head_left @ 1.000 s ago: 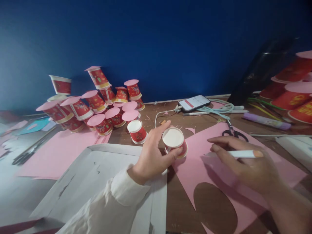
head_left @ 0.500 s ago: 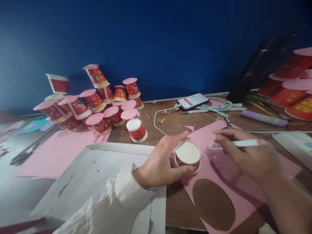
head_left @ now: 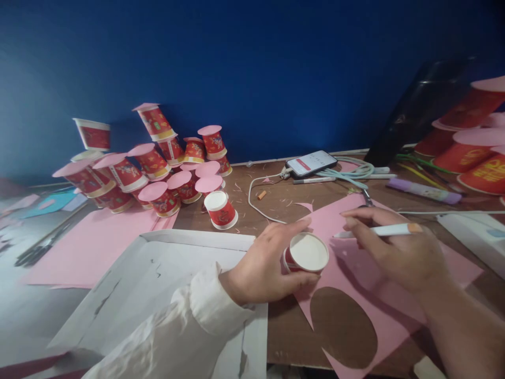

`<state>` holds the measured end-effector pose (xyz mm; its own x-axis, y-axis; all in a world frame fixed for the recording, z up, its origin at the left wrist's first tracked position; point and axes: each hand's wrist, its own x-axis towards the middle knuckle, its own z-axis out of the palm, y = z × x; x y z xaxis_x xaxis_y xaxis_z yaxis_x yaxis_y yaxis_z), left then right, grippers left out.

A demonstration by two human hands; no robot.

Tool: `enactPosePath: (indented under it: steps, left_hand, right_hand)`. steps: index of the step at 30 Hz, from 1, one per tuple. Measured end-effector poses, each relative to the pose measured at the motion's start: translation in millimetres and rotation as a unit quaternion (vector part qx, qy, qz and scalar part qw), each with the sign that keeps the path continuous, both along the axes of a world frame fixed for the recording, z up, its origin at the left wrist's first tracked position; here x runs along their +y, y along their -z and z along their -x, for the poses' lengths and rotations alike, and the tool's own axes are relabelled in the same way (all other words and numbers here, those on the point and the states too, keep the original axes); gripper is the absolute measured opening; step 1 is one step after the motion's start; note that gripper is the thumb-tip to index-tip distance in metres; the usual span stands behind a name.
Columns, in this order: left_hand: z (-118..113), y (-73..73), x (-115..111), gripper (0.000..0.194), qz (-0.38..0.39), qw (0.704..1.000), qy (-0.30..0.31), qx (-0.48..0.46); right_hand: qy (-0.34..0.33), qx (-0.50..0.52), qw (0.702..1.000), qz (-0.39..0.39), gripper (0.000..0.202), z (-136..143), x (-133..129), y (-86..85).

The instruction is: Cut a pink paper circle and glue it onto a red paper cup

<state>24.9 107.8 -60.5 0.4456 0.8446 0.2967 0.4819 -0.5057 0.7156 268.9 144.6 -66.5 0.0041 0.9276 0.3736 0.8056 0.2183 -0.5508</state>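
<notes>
A red paper cup [head_left: 306, 252] stands upside down on a sheet of pink paper [head_left: 394, 295], its white base facing up. Thumb and fingers of my left hand [head_left: 268, 260] are wrapped round its left side. To the right, my right hand [head_left: 402, 252] grips a white marker [head_left: 389, 230], whose tip points left and hovers at or just above the paper; contact I cannot make out. The pink sheet has a large round hole near its front edge. Another upturned red paper cup [head_left: 221, 210] sits by itself on the brown table [head_left: 290, 326].
Several red cups topped with pink paper discs [head_left: 153, 190] are stacked at the back left. A phone [head_left: 311, 163] with a cable lies near the blue wall. A white box lid [head_left: 158, 295] and pink sheets [head_left: 90, 252] occupy the left. More cups [head_left: 479, 152] stand far right.
My left hand and the cup in it have shifted slightly right on the pink paper. The right hand with the marker has moved a little left, closer to the cup.
</notes>
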Motion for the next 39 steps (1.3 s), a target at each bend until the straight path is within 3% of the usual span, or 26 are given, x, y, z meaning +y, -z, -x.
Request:
enactPosePath:
  steps: [27,33,39]
  left_hand:
    - [-1.9,-0.8,2.1,0.085,0.019,1.000,-0.007,0.007]
    - [-1.1,0.5,2.5,0.083,-0.008,1.000,0.004,0.013]
    - [-0.2,4.2,5.8,0.050,-0.093,0.994,0.052,0.005]
  right_hand:
    - [-0.025,-0.006,1.000,0.003,0.026,3.0,-0.4,-2.2]
    - [-0.031,0.029,0.999,0.022,0.029,1.8,-0.8,-1.8]
    - [-0.057,0.058,0.996,0.048,0.031,0.2,-2.0,-5.1]
